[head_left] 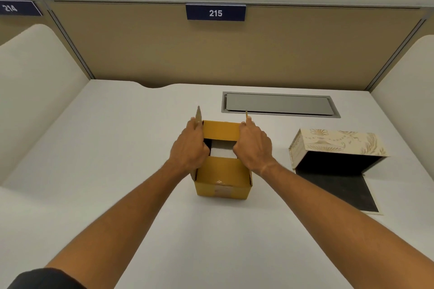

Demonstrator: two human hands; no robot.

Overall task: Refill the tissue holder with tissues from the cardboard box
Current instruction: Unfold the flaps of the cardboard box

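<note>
Fingertips of both hands are hidden inside the box [222, 178], so their exact grip cannot be told. Left hand [189, 150] curls over the box's left edge, right hand [254, 148] over its right edge. White tissues [222, 149] lie inside the box between them. Right of the box, the holder [338, 145] lies open, its dark interior showing.

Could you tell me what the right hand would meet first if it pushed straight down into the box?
Probably the white tissues inside the box; the right hand's fingers already curl into its opening, though depth is unclear.
</note>
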